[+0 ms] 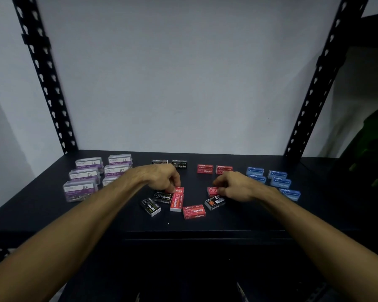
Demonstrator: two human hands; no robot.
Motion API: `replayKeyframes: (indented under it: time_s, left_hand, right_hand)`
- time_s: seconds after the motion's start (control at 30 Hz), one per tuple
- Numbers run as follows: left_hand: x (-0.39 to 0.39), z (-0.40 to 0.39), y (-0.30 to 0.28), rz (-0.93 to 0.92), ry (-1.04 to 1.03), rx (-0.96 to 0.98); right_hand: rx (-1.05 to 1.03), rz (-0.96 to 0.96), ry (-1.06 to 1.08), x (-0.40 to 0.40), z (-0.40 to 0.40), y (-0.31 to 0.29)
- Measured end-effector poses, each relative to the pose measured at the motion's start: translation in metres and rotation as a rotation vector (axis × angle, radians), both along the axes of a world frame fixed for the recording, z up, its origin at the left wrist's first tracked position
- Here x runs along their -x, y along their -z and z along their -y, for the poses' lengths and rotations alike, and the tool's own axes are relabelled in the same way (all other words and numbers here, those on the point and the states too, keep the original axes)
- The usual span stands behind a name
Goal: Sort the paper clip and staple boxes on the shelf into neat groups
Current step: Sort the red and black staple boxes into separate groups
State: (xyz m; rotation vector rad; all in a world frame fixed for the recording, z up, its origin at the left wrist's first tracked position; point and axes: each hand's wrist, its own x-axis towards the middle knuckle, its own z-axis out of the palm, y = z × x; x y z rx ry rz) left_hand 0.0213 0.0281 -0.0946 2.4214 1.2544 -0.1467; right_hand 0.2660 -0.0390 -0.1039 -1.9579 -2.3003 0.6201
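Several clear paper clip boxes [83, 175] with purple labels stand grouped at the left of the black shelf [52, 210]. Two black staple boxes [179, 164] and two red staple boxes [205, 168] sit at the back, and several blue staple boxes [279, 182] are grouped at the right. A mixed pile of red and black staple boxes lies in the middle front. My left hand [159, 177] pinches a red staple box [178, 189] at the pile's left part. My right hand [234, 186] grips another red staple box [212, 191]. A black box [214, 202] lies just below it.
Black perforated uprights [44, 79] rise at both back corners against a white wall. A green object [375, 144] stands beyond the right upright. A loose red box [194, 211] and a loose black box [150, 206] lie toward the shelf's front edge.
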Motion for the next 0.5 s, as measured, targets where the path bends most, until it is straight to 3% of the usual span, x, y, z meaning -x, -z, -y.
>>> replayKeyframes:
  time_s: [0.5]
  left_hand:
    - [-0.0001, -0.0023, 0.0039, 0.085, 0.0, 0.044]
  right_hand:
    - [-0.077, -0.139, 0.033, -0.0017, -0.0022, 0.0032]
